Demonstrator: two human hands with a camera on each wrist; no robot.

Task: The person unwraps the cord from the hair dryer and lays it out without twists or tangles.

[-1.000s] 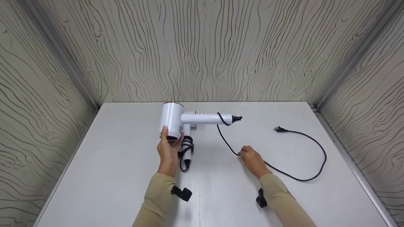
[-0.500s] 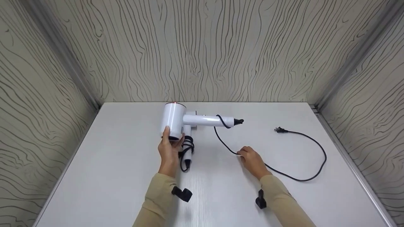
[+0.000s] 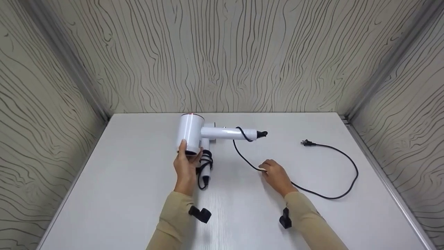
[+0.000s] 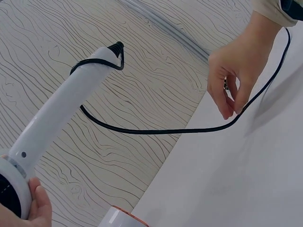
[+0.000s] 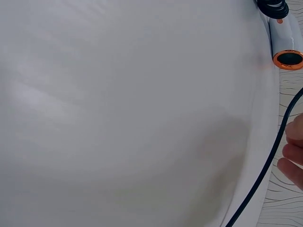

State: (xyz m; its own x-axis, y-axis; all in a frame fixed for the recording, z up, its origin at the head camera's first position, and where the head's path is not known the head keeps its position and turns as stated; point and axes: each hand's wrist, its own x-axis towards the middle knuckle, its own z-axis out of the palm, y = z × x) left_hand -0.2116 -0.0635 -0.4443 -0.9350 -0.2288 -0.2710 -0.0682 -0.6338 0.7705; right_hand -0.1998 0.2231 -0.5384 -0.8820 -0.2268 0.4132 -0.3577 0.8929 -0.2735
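My left hand (image 3: 185,168) holds a white hair dryer (image 3: 190,130) by the lower end of its barrel, thumb in front and fingers behind. Its handle points right, with one turn of black cord (image 4: 156,132) round it near the end. My right hand (image 3: 276,176) pinches that cord between thumb and fingertips, right of the dryer and low over the table. From there the cord runs on to the right and loops back to a two-pin plug (image 3: 308,142). Behind the held dryer, partly hidden, lies a second white hair dryer (image 5: 284,35), its own cord wound round its handle.
The white table (image 3: 114,205) ends at a wood-grain patterned back wall (image 3: 222,62), with similar panels left and right. Metal edging (image 3: 399,194) runs along the table's right side. Black camera mounts sit on both sleeves.
The held hair dryer has shifted slightly right and down. My right hand has drawn slightly left with the cord, and the cord's hanging stretch leaves the handle further left.
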